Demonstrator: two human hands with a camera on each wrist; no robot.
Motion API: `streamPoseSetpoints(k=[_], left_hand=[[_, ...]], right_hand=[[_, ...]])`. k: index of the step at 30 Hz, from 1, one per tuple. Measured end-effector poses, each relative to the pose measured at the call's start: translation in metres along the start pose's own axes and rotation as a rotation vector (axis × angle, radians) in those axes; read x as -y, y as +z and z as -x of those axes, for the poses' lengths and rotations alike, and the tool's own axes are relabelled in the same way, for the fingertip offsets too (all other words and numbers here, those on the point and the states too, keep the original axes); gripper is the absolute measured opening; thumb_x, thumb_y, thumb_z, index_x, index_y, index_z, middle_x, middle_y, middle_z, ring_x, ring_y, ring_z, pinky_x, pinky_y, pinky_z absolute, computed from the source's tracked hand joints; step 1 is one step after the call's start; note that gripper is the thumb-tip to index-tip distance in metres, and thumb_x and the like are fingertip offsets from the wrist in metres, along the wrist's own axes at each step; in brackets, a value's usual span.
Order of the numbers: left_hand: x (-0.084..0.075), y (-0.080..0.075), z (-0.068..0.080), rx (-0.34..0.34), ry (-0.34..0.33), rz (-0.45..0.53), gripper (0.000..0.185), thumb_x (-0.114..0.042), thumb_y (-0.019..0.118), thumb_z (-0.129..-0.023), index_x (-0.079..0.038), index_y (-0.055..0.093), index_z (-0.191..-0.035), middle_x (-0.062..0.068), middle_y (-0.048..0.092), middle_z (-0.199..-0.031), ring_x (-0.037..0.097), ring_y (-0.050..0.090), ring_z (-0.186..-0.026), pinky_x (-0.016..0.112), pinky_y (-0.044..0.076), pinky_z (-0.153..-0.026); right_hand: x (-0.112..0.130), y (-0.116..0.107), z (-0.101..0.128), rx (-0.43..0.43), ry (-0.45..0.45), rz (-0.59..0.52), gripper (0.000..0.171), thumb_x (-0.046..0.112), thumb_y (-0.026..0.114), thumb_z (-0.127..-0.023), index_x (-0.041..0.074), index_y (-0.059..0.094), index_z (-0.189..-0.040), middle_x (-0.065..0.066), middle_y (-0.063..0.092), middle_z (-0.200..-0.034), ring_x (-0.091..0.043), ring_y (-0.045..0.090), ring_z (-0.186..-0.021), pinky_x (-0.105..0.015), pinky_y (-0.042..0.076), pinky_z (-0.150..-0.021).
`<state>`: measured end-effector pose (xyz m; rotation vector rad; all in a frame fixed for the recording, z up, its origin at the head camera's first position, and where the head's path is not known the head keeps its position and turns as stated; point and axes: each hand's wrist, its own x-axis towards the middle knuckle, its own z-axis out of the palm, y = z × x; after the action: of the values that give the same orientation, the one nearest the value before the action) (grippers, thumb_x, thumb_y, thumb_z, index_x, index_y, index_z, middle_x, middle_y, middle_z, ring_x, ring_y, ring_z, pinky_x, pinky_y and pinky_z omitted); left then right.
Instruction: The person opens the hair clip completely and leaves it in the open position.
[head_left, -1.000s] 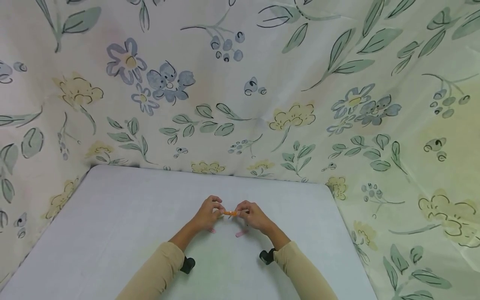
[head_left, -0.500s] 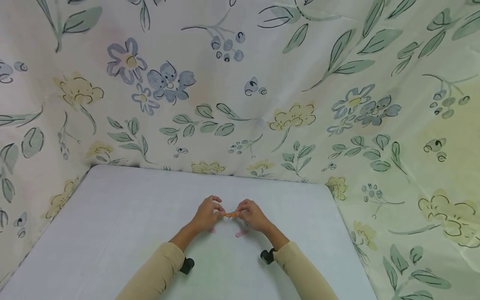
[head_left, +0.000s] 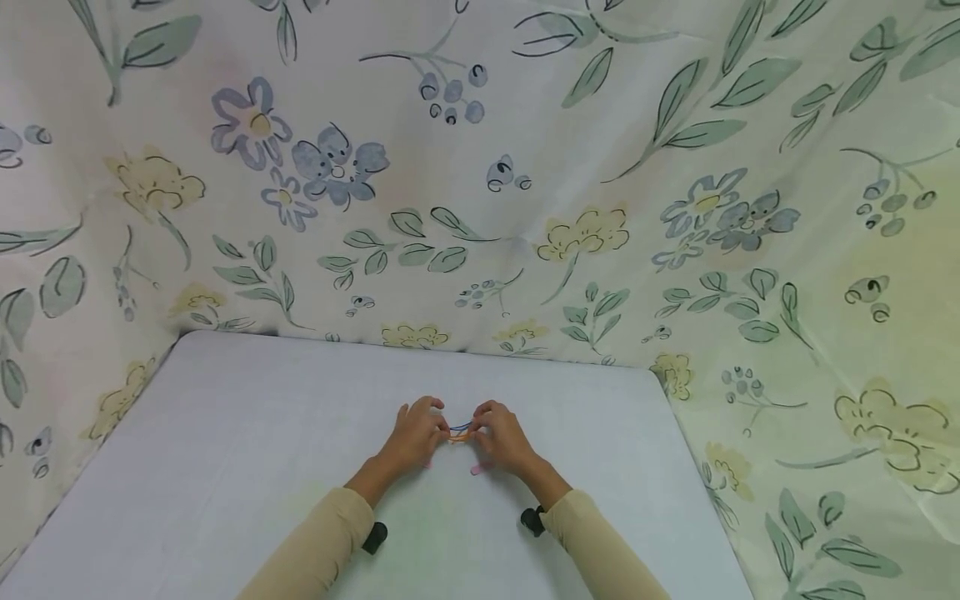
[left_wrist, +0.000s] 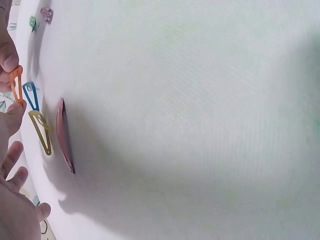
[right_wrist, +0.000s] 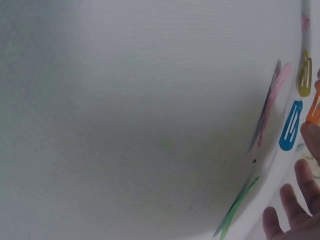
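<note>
White table, floral cloth backdrop; blue, yellow, pink clips.

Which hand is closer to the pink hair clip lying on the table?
Right. The right hand is directly above the pink hair clip, nearly touching it; the left hand sits farther off, to its left.

surface: white table; on it: pink clip; yellow clip; blue clip; green clip
</note>
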<state>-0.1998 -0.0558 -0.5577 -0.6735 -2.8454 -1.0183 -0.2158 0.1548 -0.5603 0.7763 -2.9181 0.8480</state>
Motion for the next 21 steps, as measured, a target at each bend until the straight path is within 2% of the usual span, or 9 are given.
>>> streamPoseSetpoints(k=[5, 10, 14, 21], left_hand=[[0.003, 0.005, 0.001, 0.048, 0.0, -0.023, 0.009, -0.012, 0.071, -0.092, -0.012, 0.073, -0.083, 0.013, 0.055, -0.131, 0.034, 0.043, -0.132, 0.073, 0.023, -0.105], [0.005, 0.009, 0.004, 0.058, 0.004, -0.026, 0.008, -0.012, 0.07, -0.092, -0.013, 0.073, -0.084, 0.014, 0.055, -0.133, 0.035, 0.04, -0.135, 0.074, 0.021, -0.105], [0.006, 0.008, 0.007, 0.053, 0.021, -0.012, 0.007, -0.011, 0.07, -0.092, -0.012, 0.073, -0.087, 0.017, 0.055, -0.134, 0.037, 0.04, -0.135, 0.073, 0.022, -0.105], [0.009, 0.0, 0.014, 0.005, 0.074, -0.007, 0.004, -0.009, 0.074, -0.088, -0.01, 0.074, -0.091, 0.021, 0.058, -0.13, 0.039, 0.046, -0.129, 0.068, 0.032, -0.101]], right_hand=[[-0.001, 0.001, 0.001, 0.006, -0.046, 0.057, 0.005, 0.01, 0.074, -0.089, 0.012, 0.075, -0.085, -0.007, 0.063, -0.117, -0.03, 0.054, -0.122, -0.051, 0.043, -0.103], [0.0, 0.0, 0.004, 0.062, -0.042, 0.056, 0.005, 0.011, 0.072, -0.09, 0.012, 0.076, -0.087, -0.011, 0.061, -0.131, -0.039, 0.038, -0.141, -0.059, 0.034, -0.109], [0.0, 0.0, 0.005, 0.109, -0.019, 0.041, 0.007, 0.012, 0.069, -0.092, 0.011, 0.076, -0.089, -0.013, 0.057, -0.139, -0.041, 0.031, -0.144, -0.061, 0.031, -0.11], [0.001, 0.0, 0.007, 0.113, -0.019, 0.028, 0.01, 0.013, 0.067, -0.093, 0.009, 0.077, -0.094, -0.014, 0.057, -0.138, -0.041, 0.032, -0.144, -0.06, 0.031, -0.11]])
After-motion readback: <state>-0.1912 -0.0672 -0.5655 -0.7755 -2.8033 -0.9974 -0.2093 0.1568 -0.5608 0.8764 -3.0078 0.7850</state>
